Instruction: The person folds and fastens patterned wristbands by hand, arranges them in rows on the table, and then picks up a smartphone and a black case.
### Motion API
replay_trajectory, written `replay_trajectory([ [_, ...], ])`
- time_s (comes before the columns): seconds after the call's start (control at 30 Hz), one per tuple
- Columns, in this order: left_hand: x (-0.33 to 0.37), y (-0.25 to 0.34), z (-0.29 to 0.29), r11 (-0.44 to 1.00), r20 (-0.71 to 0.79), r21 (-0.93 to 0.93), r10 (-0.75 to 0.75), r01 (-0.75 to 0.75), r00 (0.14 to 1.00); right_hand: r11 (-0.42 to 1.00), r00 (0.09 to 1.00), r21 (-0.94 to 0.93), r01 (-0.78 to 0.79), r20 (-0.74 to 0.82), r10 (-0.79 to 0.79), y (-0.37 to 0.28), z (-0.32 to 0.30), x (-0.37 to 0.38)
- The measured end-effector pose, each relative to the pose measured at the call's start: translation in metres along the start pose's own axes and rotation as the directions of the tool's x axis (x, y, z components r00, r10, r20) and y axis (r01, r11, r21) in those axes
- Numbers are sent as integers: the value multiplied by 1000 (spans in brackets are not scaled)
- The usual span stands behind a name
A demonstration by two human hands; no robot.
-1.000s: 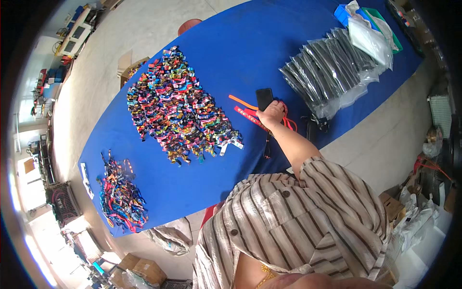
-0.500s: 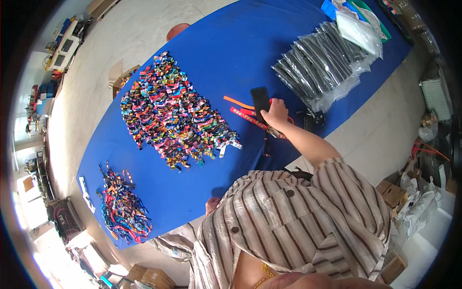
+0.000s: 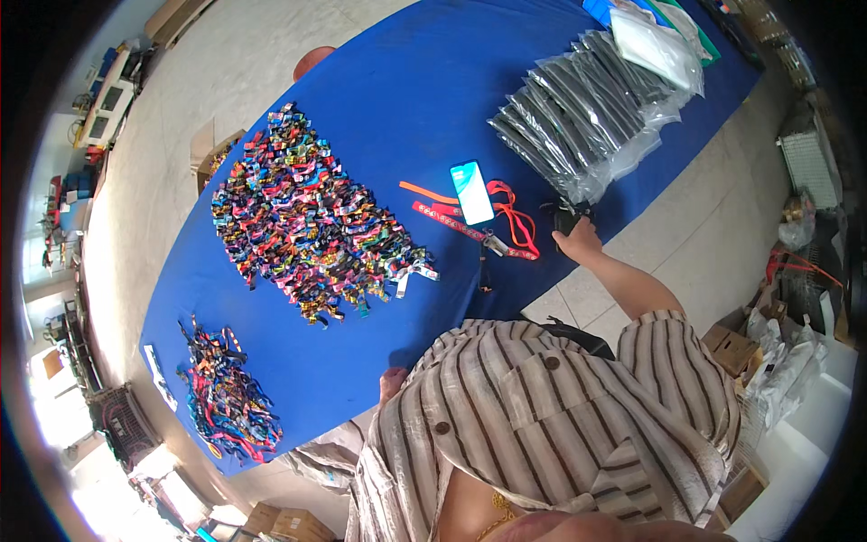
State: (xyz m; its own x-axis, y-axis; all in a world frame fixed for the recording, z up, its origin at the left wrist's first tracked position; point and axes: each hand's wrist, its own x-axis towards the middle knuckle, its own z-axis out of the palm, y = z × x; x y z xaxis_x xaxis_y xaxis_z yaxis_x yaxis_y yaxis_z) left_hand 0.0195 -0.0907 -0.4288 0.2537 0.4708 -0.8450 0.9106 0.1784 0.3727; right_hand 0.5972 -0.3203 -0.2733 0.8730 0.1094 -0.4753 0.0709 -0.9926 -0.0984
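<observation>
Head view: the right hand [image 3: 578, 242] reaches out over the near edge of the blue surface [image 3: 397, 99], and its grip is closed around a small dark object [image 3: 567, 219] whose kind cannot be told. That object sits at the surface's edge, just below the near end of a row of dark packets in clear bags [image 3: 578, 117] and just right of the red lanyard [image 3: 515, 217]. The phone [image 3: 471, 191], screen lit, lies flat on the surface left of the hand, apart from it, with its lower end over the lanyard. An orange strap [image 3: 429, 192] runs off to the phone's left, and a red patterned strap [image 3: 452, 223] lies below it, ending at a metal clip [image 3: 492, 242].

The left hand [image 3: 391, 384] rests at the surface's near edge, mostly hidden by the striped shirt [image 3: 542, 406]; whether its grip is open or closed cannot be told.

A big spread of many-coloured bands [image 3: 307, 221] covers the middle of the surface, well left of the phone. A smaller heap [image 3: 221, 402] lies at the far left end. Clear bags [image 3: 655, 45] lie at the top right corner.
</observation>
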Motion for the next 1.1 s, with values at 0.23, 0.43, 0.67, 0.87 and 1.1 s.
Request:
replay_trajectory([
  [0.23, -64, 110, -5, 992, -126, 63, -97, 105, 987, 996, 994, 9, -93, 64, 93, -7, 3, 14],
  [0.43, -92, 160, 7, 980, -105, -193, 38, -58, 994, 1000, 979, 4, -10, 203, 9, -7, -5, 7],
  [0.67, -131, 319, 15, 817, 106, -522, 346, -244, 932, 710, 574, 356, 607, 422, -702, -65, -7, -58],
  [0.87, -134, 355, 13, 784, 69, -550, 385, -286, 921, 427, 353, 406, 808, 247, -902, -149, 21, -131],
  [1.1, -114, 302, -3, 665, -27, -715, 281, -215, 959, 762, 717, 428, 486, 303, -628, -172, 16, -59],
])
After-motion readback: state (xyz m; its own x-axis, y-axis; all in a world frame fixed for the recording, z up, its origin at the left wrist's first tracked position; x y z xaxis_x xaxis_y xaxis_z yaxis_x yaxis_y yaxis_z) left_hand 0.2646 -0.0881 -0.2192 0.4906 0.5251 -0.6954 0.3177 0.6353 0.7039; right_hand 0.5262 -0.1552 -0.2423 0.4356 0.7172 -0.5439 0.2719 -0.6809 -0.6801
